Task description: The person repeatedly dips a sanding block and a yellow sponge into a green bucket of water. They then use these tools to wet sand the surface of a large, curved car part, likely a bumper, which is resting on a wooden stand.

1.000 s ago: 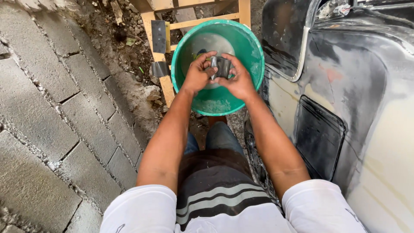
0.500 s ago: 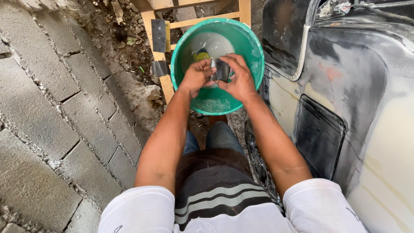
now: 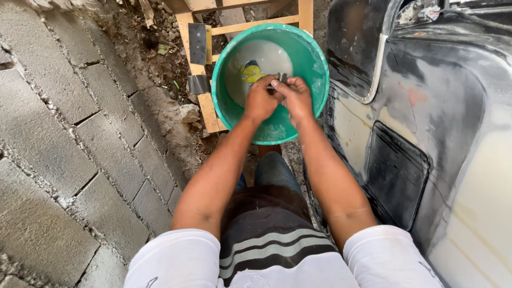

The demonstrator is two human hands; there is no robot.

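Car body [image 3: 453, 133]: sanded, at right. Green bucket [image 3: 312, 58]: on wooden stand [image 3: 205, 101]; yellow scrap [image 3: 249, 72] now uncovered inside. Left hand [image 3: 260, 100], right hand [image 3: 293, 96]: shifted right, pressed together over bucket, pinching a small grey sanding pad [image 3: 280, 78].

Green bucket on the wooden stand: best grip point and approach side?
Probably the near rim of the green bucket, taken from above on the person's side. It sits upright with its mouth open; the wooden stand crowds the left, the car body panel the right. Both hands occupy the middle.
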